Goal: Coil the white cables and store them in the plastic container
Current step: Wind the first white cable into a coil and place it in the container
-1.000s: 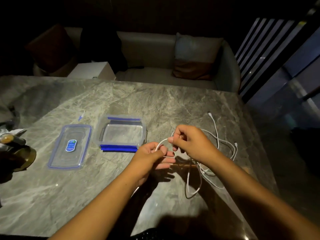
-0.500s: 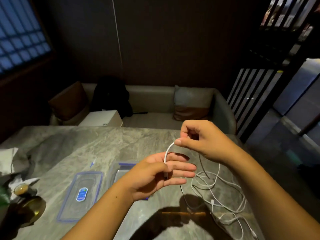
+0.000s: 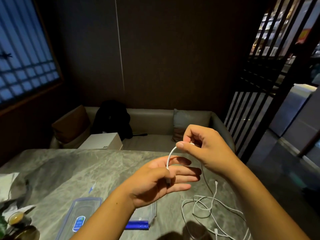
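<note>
R hand (image 3: 204,149) pinches the cable (image 3: 170,156) btwn thumb & forefinger, prob. at its plug, raised above the table (image 3: 69,170). L hand (image 3: 155,184) clamps it w/ thumb against near-straight fingers; a short arc spans both. The rest lies in loose loops at right. Container (image 3: 153,213) sits mostly hidden behind L forearm, lid (image 3: 81,215) just left.
</note>
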`<state>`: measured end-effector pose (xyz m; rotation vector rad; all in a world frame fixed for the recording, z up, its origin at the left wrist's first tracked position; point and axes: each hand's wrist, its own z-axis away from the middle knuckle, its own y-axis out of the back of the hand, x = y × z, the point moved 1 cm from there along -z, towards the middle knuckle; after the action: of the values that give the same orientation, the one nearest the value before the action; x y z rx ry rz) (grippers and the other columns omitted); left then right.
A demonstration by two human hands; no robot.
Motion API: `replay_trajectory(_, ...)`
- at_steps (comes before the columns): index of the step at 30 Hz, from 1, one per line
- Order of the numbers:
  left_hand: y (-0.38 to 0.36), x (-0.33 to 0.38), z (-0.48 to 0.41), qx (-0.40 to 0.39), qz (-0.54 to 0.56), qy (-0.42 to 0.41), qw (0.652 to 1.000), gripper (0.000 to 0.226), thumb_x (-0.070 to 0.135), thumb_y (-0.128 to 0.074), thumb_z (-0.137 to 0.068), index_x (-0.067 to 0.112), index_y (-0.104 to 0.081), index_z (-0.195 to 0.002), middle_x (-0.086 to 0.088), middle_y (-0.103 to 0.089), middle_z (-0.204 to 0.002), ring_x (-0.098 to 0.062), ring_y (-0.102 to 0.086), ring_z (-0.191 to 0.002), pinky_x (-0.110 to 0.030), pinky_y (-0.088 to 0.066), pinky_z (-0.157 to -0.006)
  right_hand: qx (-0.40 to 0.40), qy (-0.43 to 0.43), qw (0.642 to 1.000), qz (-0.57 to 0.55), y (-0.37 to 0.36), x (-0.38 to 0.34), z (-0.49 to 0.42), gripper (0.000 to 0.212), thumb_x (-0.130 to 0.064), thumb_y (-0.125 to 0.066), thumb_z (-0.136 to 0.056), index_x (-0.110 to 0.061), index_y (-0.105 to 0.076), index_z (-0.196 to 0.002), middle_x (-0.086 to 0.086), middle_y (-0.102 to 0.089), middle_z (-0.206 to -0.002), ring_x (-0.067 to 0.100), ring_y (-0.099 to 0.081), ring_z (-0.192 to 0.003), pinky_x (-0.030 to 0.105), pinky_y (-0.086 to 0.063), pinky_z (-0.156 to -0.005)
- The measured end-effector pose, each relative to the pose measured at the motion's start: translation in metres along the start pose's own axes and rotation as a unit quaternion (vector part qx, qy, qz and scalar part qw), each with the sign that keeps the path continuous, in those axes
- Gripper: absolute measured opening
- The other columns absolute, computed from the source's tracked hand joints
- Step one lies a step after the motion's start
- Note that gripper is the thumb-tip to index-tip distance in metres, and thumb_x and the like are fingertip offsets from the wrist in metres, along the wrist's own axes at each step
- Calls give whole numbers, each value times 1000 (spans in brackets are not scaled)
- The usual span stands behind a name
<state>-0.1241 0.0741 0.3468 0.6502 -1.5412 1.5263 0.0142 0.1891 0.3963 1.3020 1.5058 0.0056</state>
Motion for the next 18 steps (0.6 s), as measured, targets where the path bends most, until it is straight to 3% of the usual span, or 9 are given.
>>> replay_trajectory(3,-4,3,1,11,13,-13,1000,37,-15,-29,-96,-8,-52,-124,-31,-63,-123,-42,-61,-118,-47,-50,-102,4,0,1000,11,9,-4,0,22,-33,-72,-85,-27,-56,-71,-10,-56,-63,4,-48,-58,22,-42,-57)
replay_trajectory(8,-4,7,4,14,-30,10,999,51,-19,-22,-90,-3,-54,-128,-31,-64,-123,-41,-62,-118,-45,-49,-103,-8,4,1000,-11,10,-13,4,20,-29,-73,-86,-25,-58,-73,-7,-57,-65,6,-51,-60,21,-43,-57)
replay_trajectory(13,-4,6,5,-6,-34,26,999,51,-17,-23,-90,-4,-53,-129,-32,-62,-125,-42,-61,-120,-46,-48,-104,-10,7,1000,-17,7,-14,5,19,-29,-73,-86,-25,-59,-74,-5,-58,-67,9,-52,-62,23,-45,-58)
replay_trajectory(18,-4,1,4,-34,-33,38,998,50,-15,-23,-90,-11,-42,-136,-33,-58,-131,-43,-57,-124,-46,-48,-105,-24,8,999,-47,7,-15,1,17,-25,-74,-85,-22,-61,-75,-6,-59,-68,7,-53,-62,21,-46,-58)
